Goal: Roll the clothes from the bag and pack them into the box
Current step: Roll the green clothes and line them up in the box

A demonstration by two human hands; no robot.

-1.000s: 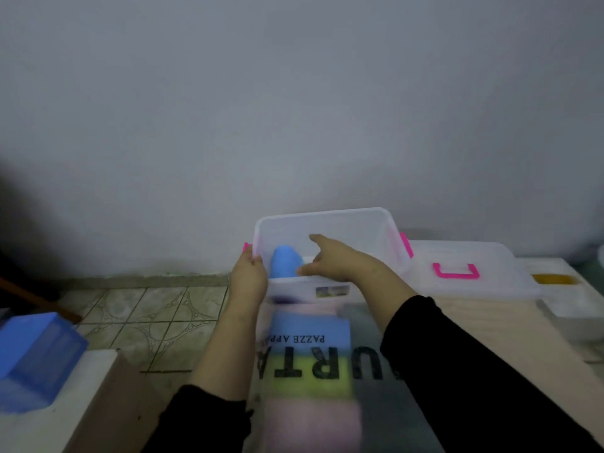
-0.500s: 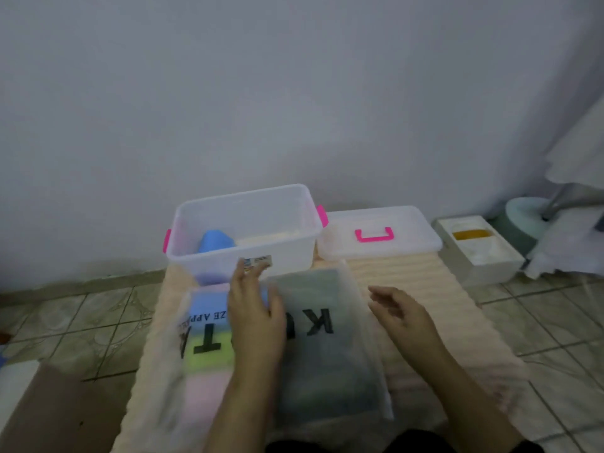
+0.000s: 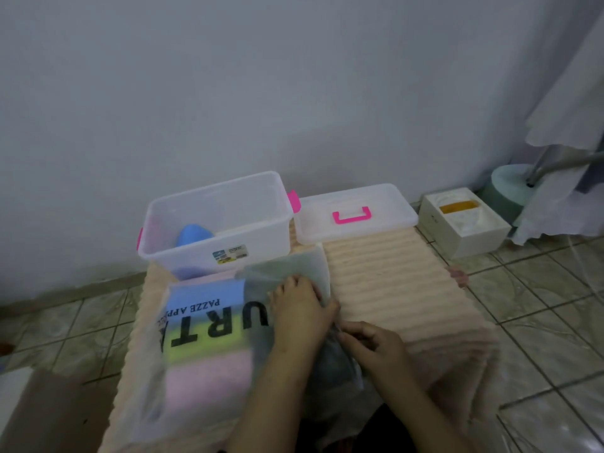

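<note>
The left hand (image 3: 299, 313) is being laid on the frosted bag (image 3: 209, 335), fingers curled over its right edge, grasping it; the right hand (image 3: 372, 346) is being pressed against that same edge, fingers pinching the plastic. The bag is lying flat on the ribbed peach mat (image 3: 402, 289), long axis running toward the clear box (image 3: 217, 223), which is holding a blue roll (image 3: 192, 235). Versus half a second ago, the right hand is being seen moved in from open beside the bag.
</note>
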